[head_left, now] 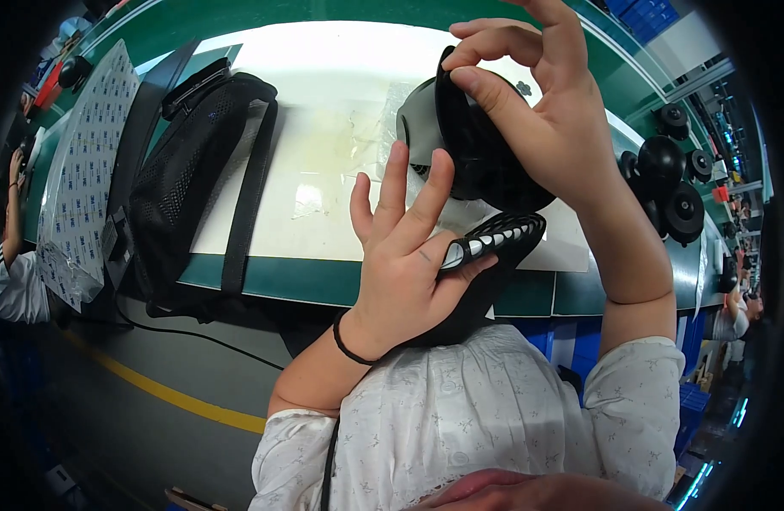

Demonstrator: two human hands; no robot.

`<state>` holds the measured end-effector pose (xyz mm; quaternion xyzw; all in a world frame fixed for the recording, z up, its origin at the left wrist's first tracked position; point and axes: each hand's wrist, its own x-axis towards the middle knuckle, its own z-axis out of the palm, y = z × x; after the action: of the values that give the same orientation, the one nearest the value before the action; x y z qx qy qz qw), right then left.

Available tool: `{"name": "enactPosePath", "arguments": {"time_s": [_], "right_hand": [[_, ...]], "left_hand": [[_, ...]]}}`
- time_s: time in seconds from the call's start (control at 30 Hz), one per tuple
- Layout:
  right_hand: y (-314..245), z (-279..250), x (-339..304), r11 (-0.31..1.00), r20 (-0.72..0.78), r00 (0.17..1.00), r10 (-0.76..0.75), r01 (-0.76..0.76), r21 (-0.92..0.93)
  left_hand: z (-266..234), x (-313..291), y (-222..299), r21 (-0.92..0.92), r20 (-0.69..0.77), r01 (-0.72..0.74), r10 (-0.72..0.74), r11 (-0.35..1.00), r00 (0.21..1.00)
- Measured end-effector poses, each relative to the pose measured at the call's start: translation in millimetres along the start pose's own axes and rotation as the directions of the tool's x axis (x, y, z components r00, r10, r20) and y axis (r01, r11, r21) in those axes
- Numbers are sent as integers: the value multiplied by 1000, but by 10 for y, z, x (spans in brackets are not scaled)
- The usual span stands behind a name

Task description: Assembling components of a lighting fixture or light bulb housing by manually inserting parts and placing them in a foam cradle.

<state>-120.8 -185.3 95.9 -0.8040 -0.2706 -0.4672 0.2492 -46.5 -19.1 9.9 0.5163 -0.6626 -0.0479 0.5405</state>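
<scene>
A black, curved, shell-like part (485,162) stands over the table's right half, its open side toward me. Behind its far left rim shows a smooth grey rounded piece (422,123). My right hand (549,106) pinches the top edge of the black shell between thumb and fingertips. Lower down, my left hand (409,264) holds a black perforated piece (515,232) with white along its edge, between thumb and bent index finger. Its other fingers are spread upward, near the grey piece. The lower end of the perforated piece is hidden by my left hand.
A black mesh bag (183,157) with a strap (245,196) lies at the left, beside a printed white sheet (83,170). Clear plastic film (311,196) rests on the white tabletop (315,64). Black round parts (683,209) stand at the right. Other people work at both sides.
</scene>
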Motion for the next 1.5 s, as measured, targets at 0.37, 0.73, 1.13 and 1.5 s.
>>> {"name": "enactPosePath", "arguments": {"time_s": [0.37,0.73,1.13,1.5], "right_hand": [[-746,35,276,500,-43,700,713,-551,-669],[-722,-561,-388,419,-274,430,860,-902,-100],[-686,-538,-446,437,-384,445,809,-892,-112],[-803,-607,-438,304,-94,805,585,-326,-895]], "left_hand": [[24,-28,-56,31,-39,-22,23,999,999],[47,-25,-56,21,-56,-41,42,999,998],[73,-30,-74,43,-47,-48,50,998,998],[55,-17,-66,63,-26,-40,41,997,999]]}}
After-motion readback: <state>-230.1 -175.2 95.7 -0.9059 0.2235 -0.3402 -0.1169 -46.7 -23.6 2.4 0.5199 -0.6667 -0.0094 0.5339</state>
